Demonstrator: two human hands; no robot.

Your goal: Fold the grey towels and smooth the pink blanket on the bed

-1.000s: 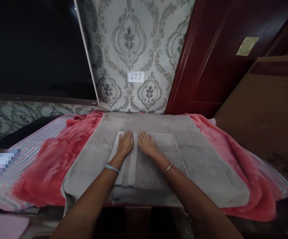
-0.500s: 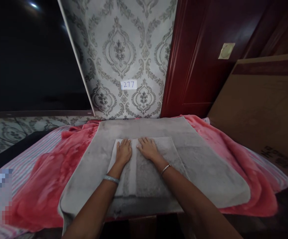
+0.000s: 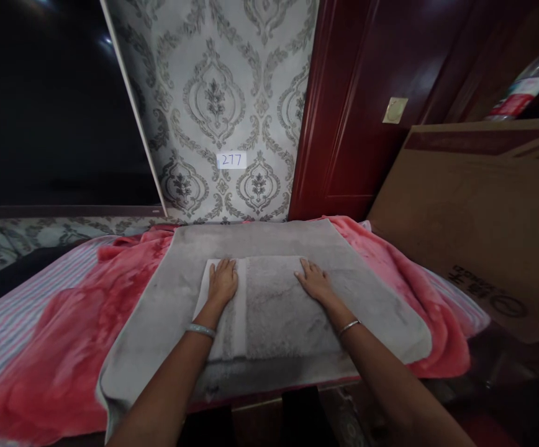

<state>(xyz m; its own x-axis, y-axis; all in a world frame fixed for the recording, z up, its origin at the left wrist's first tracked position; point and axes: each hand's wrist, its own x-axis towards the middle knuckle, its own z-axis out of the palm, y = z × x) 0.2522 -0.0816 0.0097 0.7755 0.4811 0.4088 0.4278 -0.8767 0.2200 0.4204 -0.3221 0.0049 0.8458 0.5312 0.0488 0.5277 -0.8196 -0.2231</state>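
A grey towel (image 3: pixel 274 310) with a paler band near its left side lies folded into a rectangle. Beneath it spreads a larger grey plush mat (image 3: pixel 251 236). My left hand (image 3: pixel 223 279) rests flat on the towel's upper left part, palm down, fingers pointing away from me. Over at the towel's upper right edge lies my right hand (image 3: pixel 315 279), also palm down with its fingers apart. Neither hand grips anything. My right forearm covers part of the towel's right side.
Under the mat are a red plush blanket (image 3: pixel 64 347) and a striped cloth (image 3: pixel 41 298). A large cardboard box (image 3: pixel 474 211) stands at the right, with a plastic bottle (image 3: pixel 525 93) above it. Behind are a dark screen (image 3: pixel 55 112), a patterned wall (image 3: pixel 213 74) and a paper marked 277 (image 3: pixel 231 160).
My right hand has slid right across the towel, from near its middle to its right edge. My left hand stays on the left part. The view has turned slightly right.
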